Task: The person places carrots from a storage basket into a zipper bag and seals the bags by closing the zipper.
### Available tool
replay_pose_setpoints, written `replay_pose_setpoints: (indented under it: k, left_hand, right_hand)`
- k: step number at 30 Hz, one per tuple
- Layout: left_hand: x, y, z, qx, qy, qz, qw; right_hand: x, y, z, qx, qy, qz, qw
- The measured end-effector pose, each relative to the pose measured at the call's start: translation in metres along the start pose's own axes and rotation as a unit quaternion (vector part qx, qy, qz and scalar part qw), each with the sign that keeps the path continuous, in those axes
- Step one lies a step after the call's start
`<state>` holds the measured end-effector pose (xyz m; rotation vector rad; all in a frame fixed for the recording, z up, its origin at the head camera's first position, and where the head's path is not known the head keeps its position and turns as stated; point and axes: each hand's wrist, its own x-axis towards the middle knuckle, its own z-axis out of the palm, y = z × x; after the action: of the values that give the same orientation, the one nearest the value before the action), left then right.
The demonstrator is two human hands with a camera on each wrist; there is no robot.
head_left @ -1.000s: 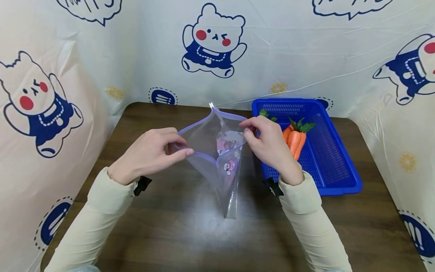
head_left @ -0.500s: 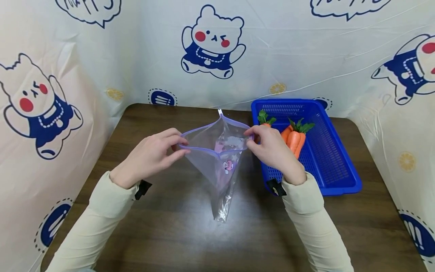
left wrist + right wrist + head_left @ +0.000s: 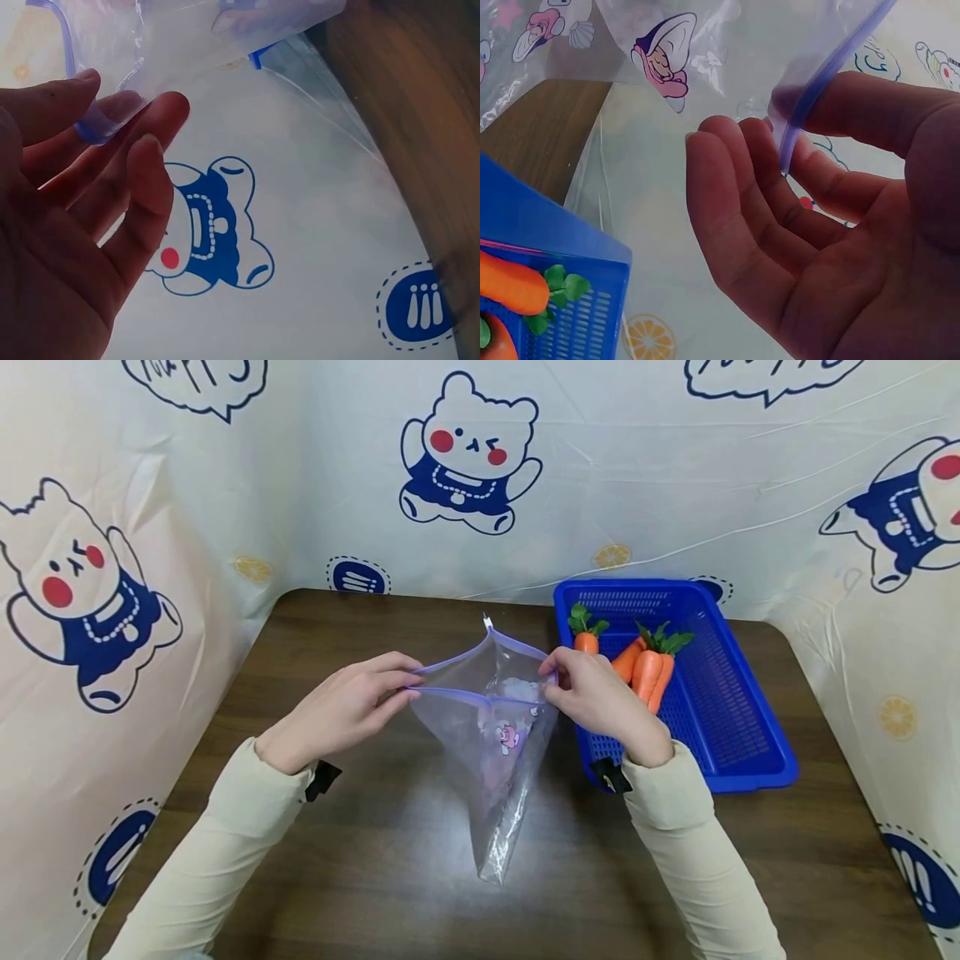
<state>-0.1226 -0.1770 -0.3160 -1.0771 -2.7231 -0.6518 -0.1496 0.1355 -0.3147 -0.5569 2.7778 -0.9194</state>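
Note:
A clear zipper bag (image 3: pixel 450 735) with a purple-edged mouth and pink cartoon prints stands between the two hands. Its mouth gapes, and a small white zipper pull (image 3: pixel 487 622) sits at the far corner. My left hand (image 3: pixel 345 702) pinches the left side of the rim between thumb and fingers; the purple edge (image 3: pixel 94 129) shows there in the left wrist view. On the opposite side, my right hand (image 3: pixel 603 697) pinches the rim, its thumb over the purple strip (image 3: pixel 817 94) in the right wrist view. The bag's lower end points toward me.
Just right of the right hand, a blue plastic basket (image 3: pixel 750 693) holds several orange carrots (image 3: pixel 647 675) with green tops. All this is on a dark wooden table (image 3: pixel 360 877). A white sheet with bear prints (image 3: pixel 472 452) hangs around the back and sides.
The bag's far corner has shifted right and toward me, and its lower end has come nearer. My left hand has moved slightly right, and the mouth looks flatter. Another carrot now shows in the basket.

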Motion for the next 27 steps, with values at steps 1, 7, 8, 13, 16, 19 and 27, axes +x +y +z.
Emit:
replay_pose_setpoints:
  k: [1,7,8,13,16,19,27]
  left_hand:
    - [0.000,-0.001,0.001,-0.008,0.003,0.002,1.0000]
    - [0.001,-0.003,0.003,-0.079,0.036,-0.008,0.9962]
    - [0.002,-0.004,0.004,-0.086,0.046,-0.010,0.9952]
    - [0.005,-0.005,0.009,-0.102,0.088,-0.013,0.9908]
    - [0.007,-0.004,0.012,-0.114,0.097,-0.014,0.9886]
    - [0.007,-0.004,0.015,-0.145,0.101,-0.023,0.9840]
    - [0.010,-0.003,0.019,-0.200,0.110,-0.048,0.9725]
  right_hand:
    - [0.000,0.001,0.000,0.000,0.000,-0.001,1.000]
    - [0.002,0.004,0.001,-0.002,0.002,-0.009,1.000]
    - [0.002,0.004,0.001,-0.002,0.002,-0.009,1.000]
    - [0.003,0.004,0.002,0.001,0.004,-0.003,1.000]
    - [0.003,0.005,0.002,0.003,0.002,0.002,1.000]
    - [0.003,0.005,0.002,0.005,0.002,0.002,1.000]
    - [0.006,0.007,0.003,0.011,0.005,0.000,1.000]
